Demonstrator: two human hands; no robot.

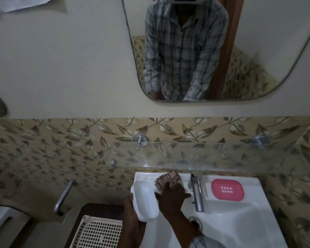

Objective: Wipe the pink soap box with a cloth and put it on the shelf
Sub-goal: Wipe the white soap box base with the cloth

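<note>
Pink plastic, the soap box lies flat on the back ledge of the sink, to the right of the right hand and apart from it, with the tap between them. That hand rests on a brown patterned cloth, fingers spread over its near edge. Just left of it, the left hand grips a white plastic case from below. A glass shelf runs above both hands.
</note>
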